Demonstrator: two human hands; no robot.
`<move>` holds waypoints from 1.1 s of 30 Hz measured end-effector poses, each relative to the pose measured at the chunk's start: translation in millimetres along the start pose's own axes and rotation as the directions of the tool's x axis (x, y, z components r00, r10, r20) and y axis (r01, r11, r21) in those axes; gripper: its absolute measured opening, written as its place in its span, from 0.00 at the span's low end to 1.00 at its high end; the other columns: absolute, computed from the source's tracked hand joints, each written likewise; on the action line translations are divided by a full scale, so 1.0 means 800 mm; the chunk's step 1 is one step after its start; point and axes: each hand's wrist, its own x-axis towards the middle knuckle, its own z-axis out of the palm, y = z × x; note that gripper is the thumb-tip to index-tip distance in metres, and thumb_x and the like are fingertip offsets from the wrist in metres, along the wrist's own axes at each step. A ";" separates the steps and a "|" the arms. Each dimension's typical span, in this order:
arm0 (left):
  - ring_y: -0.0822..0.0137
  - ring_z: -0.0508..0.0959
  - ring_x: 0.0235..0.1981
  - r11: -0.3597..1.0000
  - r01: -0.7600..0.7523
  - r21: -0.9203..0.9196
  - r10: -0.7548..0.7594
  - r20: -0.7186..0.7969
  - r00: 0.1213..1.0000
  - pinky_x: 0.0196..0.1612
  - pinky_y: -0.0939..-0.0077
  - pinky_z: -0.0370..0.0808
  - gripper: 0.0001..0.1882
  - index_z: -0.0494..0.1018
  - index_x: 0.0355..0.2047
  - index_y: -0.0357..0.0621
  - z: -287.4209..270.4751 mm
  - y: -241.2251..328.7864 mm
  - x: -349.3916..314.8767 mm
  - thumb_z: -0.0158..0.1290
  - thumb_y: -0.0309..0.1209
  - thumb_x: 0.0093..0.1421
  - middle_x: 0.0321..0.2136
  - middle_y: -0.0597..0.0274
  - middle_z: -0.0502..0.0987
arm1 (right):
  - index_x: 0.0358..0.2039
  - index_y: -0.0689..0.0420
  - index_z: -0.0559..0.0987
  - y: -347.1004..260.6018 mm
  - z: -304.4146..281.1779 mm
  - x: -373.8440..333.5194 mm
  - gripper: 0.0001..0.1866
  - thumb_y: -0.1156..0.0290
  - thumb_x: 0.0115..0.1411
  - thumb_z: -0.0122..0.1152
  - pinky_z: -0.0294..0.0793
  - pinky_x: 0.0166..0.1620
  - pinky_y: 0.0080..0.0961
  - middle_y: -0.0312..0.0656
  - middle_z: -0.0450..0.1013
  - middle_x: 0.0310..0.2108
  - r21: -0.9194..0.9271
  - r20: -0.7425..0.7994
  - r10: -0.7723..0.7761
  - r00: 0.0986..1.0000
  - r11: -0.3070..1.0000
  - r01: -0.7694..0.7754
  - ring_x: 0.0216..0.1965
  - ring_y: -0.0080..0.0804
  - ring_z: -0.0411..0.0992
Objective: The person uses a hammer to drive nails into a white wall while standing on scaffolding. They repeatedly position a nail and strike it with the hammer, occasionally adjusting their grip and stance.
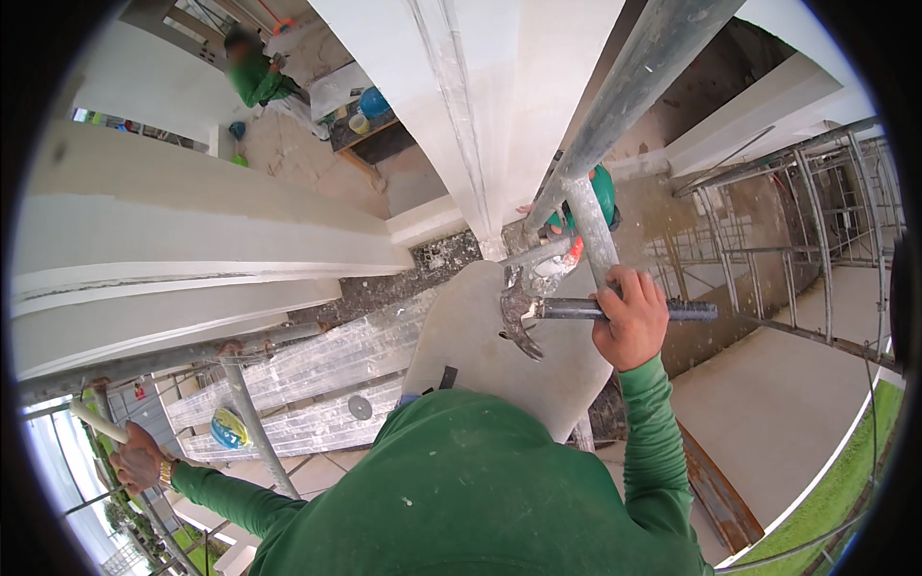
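Two hands grip metal: our right hand (pixel 631 322) clenches the ribbed steel handle of a claw hammer (pixel 538 312) beside the grey scaffold pole (pixel 591 230); our left hand (pixel 137 459), well left of it, wraps a pale tube (pixel 96 420).

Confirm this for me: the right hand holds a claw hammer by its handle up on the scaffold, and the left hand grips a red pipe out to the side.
One detail is off. The left hand grips a white pipe, not a red one, as the head view shows. The rest holds: the right hand holds the claw hammer by its handle beside a scaffold tube.
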 end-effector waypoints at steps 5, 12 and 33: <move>0.52 0.75 0.48 1.000 -0.019 0.007 0.019 -0.019 1.000 0.51 0.49 0.66 0.31 0.85 0.46 0.56 0.006 -0.003 0.004 0.46 0.60 0.55 0.50 0.65 0.76 | 0.26 0.53 0.76 0.000 0.000 0.001 0.13 0.78 0.34 0.63 0.68 0.37 0.39 0.38 0.71 0.39 0.005 -0.003 0.003 1.000 1.000 -0.003 0.38 0.43 0.70; 0.52 0.75 0.48 1.000 -0.021 -0.009 0.021 -0.024 0.999 0.51 0.49 0.66 0.31 0.85 0.47 0.57 0.003 -0.002 -0.002 0.46 0.60 0.55 0.49 0.65 0.76 | 0.26 0.53 0.76 0.000 0.001 0.000 0.13 0.78 0.35 0.62 0.68 0.37 0.39 0.38 0.71 0.39 0.006 -0.008 -0.001 1.000 1.000 0.001 0.38 0.43 0.70; 0.56 0.74 0.49 0.999 0.003 0.044 -0.002 -0.028 1.000 0.51 0.51 0.65 0.30 0.86 0.45 0.60 -0.004 0.003 -0.006 0.46 0.60 0.55 0.51 0.69 0.76 | 0.26 0.53 0.74 0.000 0.000 -0.003 0.13 0.78 0.35 0.63 0.68 0.37 0.39 0.38 0.70 0.40 -0.026 0.007 -0.012 1.000 1.000 0.012 0.39 0.43 0.70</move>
